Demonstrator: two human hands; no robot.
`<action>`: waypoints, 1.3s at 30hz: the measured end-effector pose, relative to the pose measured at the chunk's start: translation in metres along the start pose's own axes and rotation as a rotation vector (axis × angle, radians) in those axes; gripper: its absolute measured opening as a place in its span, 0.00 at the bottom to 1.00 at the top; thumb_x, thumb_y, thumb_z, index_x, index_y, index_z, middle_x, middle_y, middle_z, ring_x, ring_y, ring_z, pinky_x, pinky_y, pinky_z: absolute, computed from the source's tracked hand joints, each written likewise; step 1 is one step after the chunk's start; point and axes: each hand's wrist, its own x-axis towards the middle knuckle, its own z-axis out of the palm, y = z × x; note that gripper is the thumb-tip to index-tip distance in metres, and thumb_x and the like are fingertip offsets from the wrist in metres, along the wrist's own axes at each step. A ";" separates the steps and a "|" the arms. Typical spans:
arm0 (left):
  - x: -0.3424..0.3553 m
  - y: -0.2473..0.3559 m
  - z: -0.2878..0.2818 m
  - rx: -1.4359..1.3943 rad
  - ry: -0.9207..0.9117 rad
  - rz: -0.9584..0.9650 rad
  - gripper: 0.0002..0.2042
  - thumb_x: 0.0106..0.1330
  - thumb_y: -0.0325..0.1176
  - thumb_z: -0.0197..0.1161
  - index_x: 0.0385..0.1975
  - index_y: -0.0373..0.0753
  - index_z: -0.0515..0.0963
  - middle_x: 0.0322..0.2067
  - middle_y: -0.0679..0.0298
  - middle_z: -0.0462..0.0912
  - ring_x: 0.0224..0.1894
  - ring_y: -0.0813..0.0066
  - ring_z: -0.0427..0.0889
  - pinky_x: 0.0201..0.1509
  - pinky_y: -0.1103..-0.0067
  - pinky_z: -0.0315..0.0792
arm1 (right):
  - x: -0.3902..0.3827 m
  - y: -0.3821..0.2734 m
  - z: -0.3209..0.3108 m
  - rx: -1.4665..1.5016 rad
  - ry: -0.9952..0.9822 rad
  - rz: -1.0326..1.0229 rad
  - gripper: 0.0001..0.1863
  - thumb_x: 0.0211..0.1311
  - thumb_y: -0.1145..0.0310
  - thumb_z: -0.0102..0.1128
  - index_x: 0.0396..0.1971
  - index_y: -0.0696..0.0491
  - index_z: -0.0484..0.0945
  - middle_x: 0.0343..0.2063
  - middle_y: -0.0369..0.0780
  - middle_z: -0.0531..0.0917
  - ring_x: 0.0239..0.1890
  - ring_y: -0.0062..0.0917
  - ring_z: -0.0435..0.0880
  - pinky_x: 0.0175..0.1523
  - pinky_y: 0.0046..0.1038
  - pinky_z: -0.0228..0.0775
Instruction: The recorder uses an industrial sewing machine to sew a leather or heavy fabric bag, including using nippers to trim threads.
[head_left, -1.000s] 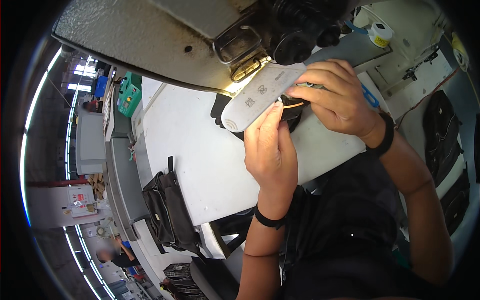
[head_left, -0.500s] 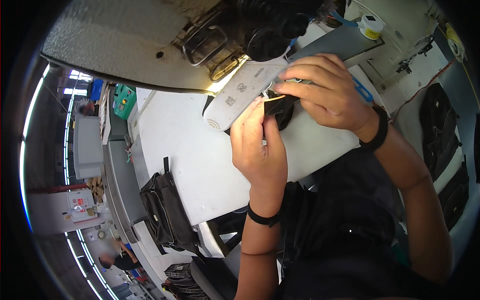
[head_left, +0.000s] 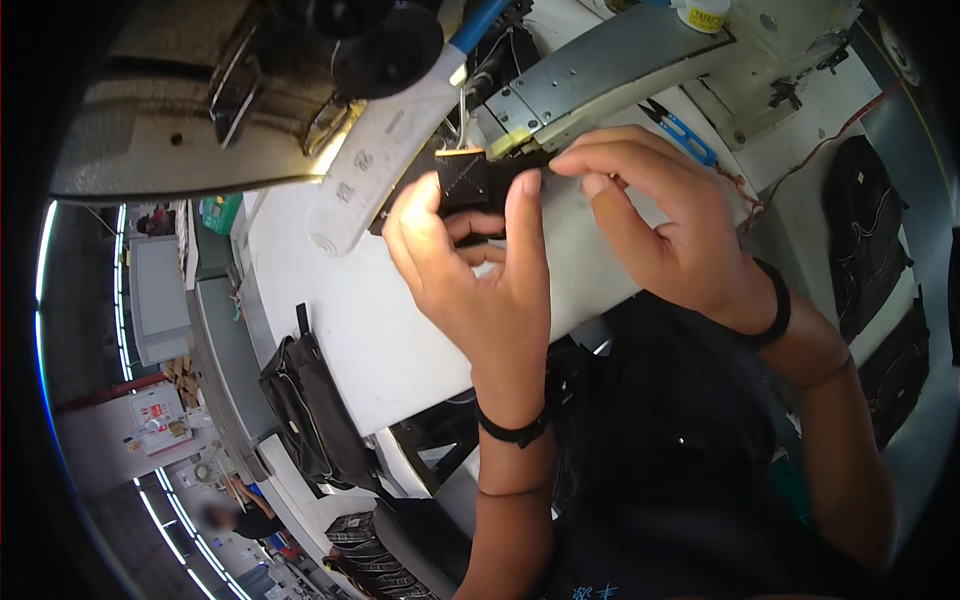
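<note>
A small black piece [head_left: 463,180] with a yellow upper edge and pale stitch lines stands by the metal foot of a sewing machine. Around it, my left hand [head_left: 478,265] is open, index finger at its left side and thumb raised to its right; the other fingers curl behind and below it. Darker material continues behind the piece, partly hidden by my fingers. My right hand [head_left: 670,225] is to the right, index finger stretched toward the dark material's right end, thumb bent beneath with a gap between. I see nothing held in it.
The machine's pale cover [head_left: 365,165] and dark head hang over the upper left. A grey metal arm [head_left: 610,65] runs to the upper right, with blue snips [head_left: 680,135] beside it. Black bags [head_left: 315,415] hang at the white table's [head_left: 345,310] left edge.
My hands have drawn apart from a close grip at the machine foot. The left hand's fingers have spread around the black piece. The view has shifted, sliding the machine left.
</note>
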 end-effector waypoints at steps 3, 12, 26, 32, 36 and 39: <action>0.006 -0.011 0.012 -0.111 0.106 -0.099 0.14 0.70 0.28 0.70 0.49 0.32 0.75 0.47 0.59 0.72 0.35 0.79 0.80 0.28 0.87 0.79 | -0.022 0.002 0.013 0.252 -0.006 0.431 0.21 0.72 0.78 0.57 0.63 0.59 0.75 0.47 0.38 0.87 0.47 0.21 0.87 0.50 0.26 0.78; -0.001 -0.011 0.005 -0.315 0.138 -0.248 0.12 0.78 0.30 0.60 0.55 0.32 0.72 0.49 0.58 0.73 0.41 0.76 0.83 0.37 0.82 0.85 | -0.004 0.029 0.056 1.164 0.520 0.637 0.24 0.67 0.74 0.56 0.64 0.56 0.72 0.55 0.42 0.83 0.37 0.27 0.86 0.43 0.29 0.76; 0.035 -0.030 -0.027 -0.170 -0.097 -0.276 0.14 0.78 0.38 0.62 0.49 0.33 0.76 0.32 0.63 0.81 0.33 0.82 0.81 0.33 0.83 0.78 | -0.012 0.010 0.065 0.555 -0.053 0.548 0.16 0.74 0.62 0.66 0.50 0.59 0.84 0.41 0.36 0.84 0.25 0.10 0.75 0.29 0.17 0.66; 0.022 -0.033 -0.001 -0.507 0.079 -0.350 0.13 0.80 0.36 0.59 0.48 0.30 0.74 0.40 0.55 0.83 0.37 0.75 0.85 0.38 0.80 0.86 | -0.006 0.004 0.072 0.523 0.102 0.347 0.11 0.73 0.68 0.67 0.47 0.60 0.85 0.37 0.34 0.83 0.26 0.09 0.73 0.29 0.17 0.66; 0.026 -0.036 -0.008 -0.549 0.022 -0.310 0.10 0.78 0.31 0.61 0.47 0.30 0.74 0.48 0.51 0.82 0.39 0.74 0.85 0.40 0.79 0.86 | -0.004 0.003 0.071 0.380 0.171 0.285 0.06 0.72 0.73 0.67 0.43 0.60 0.85 0.35 0.33 0.81 0.26 0.08 0.72 0.28 0.15 0.63; 0.026 -0.032 -0.014 -0.562 -0.013 -0.348 0.08 0.75 0.27 0.63 0.45 0.29 0.74 0.55 0.48 0.78 0.40 0.73 0.84 0.39 0.78 0.87 | -0.002 0.004 0.066 0.402 0.163 0.339 0.05 0.71 0.74 0.67 0.41 0.60 0.84 0.34 0.32 0.80 0.26 0.06 0.71 0.27 0.14 0.61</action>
